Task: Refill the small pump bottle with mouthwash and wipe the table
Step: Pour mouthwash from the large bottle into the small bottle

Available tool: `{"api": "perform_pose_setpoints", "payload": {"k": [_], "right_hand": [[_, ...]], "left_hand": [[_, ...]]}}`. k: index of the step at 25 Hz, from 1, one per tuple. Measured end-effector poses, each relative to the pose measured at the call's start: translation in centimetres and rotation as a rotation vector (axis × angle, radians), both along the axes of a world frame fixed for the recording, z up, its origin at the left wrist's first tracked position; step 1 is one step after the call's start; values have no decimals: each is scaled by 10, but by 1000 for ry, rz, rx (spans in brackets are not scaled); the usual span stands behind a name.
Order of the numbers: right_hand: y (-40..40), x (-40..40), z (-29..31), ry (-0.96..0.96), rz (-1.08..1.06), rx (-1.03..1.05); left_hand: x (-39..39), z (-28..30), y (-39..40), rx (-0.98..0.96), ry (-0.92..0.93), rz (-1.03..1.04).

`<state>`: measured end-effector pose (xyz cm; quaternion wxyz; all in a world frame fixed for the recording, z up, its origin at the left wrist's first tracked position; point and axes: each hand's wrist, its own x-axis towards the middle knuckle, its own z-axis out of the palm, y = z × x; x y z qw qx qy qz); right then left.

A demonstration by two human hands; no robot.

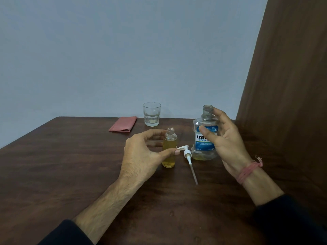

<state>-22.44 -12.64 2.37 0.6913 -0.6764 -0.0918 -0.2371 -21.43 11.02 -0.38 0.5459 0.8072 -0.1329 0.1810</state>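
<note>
The small clear pump bottle [169,149] stands uncapped on the dark wooden table [70,165], mostly full of yellow liquid. My left hand [141,152] curls round it, thumb on the front and fingers at its shoulder. Its white pump head with the dip tube [189,156] lies flat on the table just right of the bottle. The mouthwash bottle [205,138], blue label, cap off, stands further right with a little yellow liquid at the bottom. My right hand [228,137] is beside it, fingers spread and loose by the neck, thumb across the label.
A folded pink cloth [123,126] lies at the far edge of the table. A drinking glass [151,114] stands to its right, behind the small bottle. A brown curtain [286,85] hangs at the right. A plain wall is behind.
</note>
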Motion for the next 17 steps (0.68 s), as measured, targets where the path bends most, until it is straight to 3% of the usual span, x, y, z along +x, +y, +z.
{"api": "perform_pose_setpoints", "payload": {"k": [4, 17], "right_hand": [[-13, 5, -3, 37, 107, 157], [-23, 7, -2, 37, 193, 117]], "left_hand": [[2, 0, 0, 4, 23, -4], [10, -6, 0, 15, 56, -43]]}}
